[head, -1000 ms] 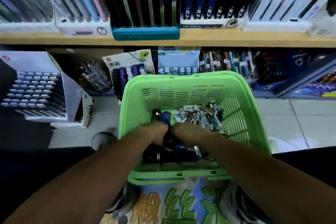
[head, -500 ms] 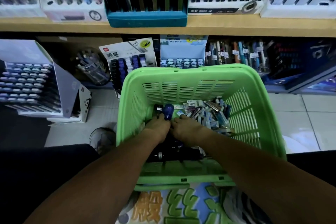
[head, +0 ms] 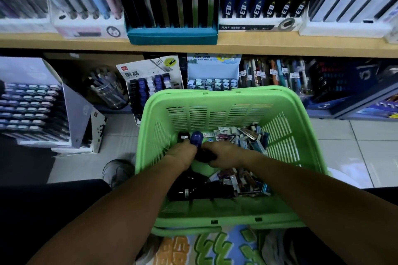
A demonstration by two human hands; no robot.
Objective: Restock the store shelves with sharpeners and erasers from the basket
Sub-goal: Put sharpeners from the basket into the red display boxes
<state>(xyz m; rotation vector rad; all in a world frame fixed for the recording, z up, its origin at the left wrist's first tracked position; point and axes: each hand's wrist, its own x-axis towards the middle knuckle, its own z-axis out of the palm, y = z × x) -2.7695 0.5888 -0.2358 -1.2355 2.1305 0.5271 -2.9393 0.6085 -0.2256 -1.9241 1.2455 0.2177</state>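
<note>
In the green basket [head: 226,112], our left hand [head: 182,154] and right hand [head: 224,154] gripped dark sharpeners [head: 196,138]; they looked light, hard and slick, best pinched round their bodies.

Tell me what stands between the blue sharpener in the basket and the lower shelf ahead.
The green basket's far wall rises between the blue sharpener and the lower shelf, so the sharpener must be lifted over it. Beyond it nothing visible blocks the way. The left hand is at the sharpener; the right hand grips a dark item.
</note>
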